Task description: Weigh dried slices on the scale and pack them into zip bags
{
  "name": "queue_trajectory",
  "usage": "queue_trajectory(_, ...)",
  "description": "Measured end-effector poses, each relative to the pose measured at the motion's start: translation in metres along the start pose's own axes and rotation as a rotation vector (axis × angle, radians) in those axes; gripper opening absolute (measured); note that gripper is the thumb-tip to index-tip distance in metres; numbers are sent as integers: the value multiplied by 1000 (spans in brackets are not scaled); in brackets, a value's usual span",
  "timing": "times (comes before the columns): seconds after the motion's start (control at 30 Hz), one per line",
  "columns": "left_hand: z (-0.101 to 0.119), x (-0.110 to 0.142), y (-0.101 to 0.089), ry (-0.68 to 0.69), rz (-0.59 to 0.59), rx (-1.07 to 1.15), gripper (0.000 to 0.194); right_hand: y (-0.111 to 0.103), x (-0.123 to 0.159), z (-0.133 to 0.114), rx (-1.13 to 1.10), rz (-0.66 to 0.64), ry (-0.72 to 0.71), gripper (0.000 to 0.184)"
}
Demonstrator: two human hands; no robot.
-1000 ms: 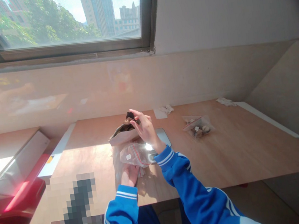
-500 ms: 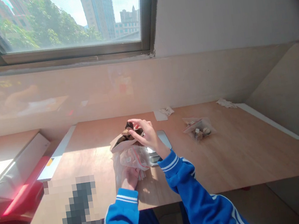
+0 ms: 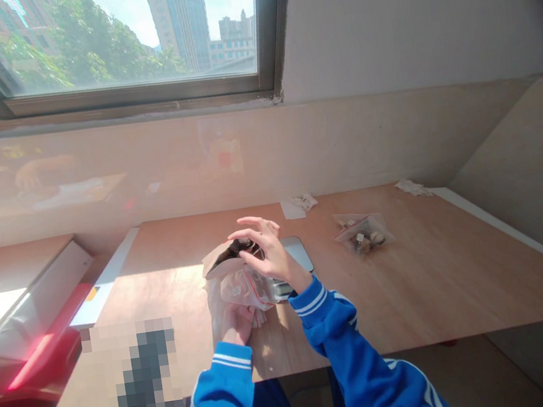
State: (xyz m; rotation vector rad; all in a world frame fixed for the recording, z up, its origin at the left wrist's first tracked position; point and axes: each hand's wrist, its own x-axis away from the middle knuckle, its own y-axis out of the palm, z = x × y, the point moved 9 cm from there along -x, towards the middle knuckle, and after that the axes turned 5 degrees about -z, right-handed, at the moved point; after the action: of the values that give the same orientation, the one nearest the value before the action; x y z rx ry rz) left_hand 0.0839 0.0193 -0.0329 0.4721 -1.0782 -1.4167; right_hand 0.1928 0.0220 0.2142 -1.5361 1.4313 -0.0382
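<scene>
My left hand [image 3: 238, 322] grips the bottom of a clear zip bag with a red seal line [image 3: 240, 287], holding it up over the wooden table [image 3: 438, 274]. A tan paper pouch [image 3: 219, 261] with dark pieces in its mouth sits above the bag. My right hand [image 3: 265, 251] hovers at the pouch's mouth, fingers curled loosely and spread, thumb and forefinger near the dark pieces. Whether it pinches a piece I cannot tell. Both arms wear blue sleeves with white stripes.
A small grey scale [image 3: 296, 254] lies right behind my right hand. A second clear bag with small pieces [image 3: 363, 234] rests to the right. Crumpled paper scraps [image 3: 302, 202] lie by the wall. A red object [image 3: 41, 360] sits at the left; a blurred patch covers the table's front left.
My right hand came down from holding a dark piece above the pouch to the pouch's mouth, and its fingers have spread. The left hand keeps its hold on the bag.
</scene>
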Motion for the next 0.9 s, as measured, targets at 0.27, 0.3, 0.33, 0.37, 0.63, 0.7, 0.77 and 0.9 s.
queue_trajectory(0.27,2,0,3,7,-19,7,32,-2,1,4,-8,33,22,48)
queue_trajectory(0.3,2,-1,2,6,-19,7,30,-1,1,5,-6,42,25,48)
queue_trajectory(0.33,2,-2,1,4,-22,7,30,-1,1,6,-3,48,26,47)
queue_trajectory(0.37,1,-2,1,1,-24,10,30,0,1,6,2,55,25,45)
queue_trajectory(0.63,-2,-2,3,-12,-54,52,34,-1,-28,22,96,234,82,34)
queue_trajectory(0.7,-3,-1,2,-27,-54,52,36,-14,-35,32,51,410,128,35)
queue_trajectory(0.77,-4,0,0,-36,-60,49,39,-31,-29,44,-53,627,200,35)
queue_trajectory(0.9,-4,0,-1,-51,-81,27,41,-34,7,62,-326,708,318,33)
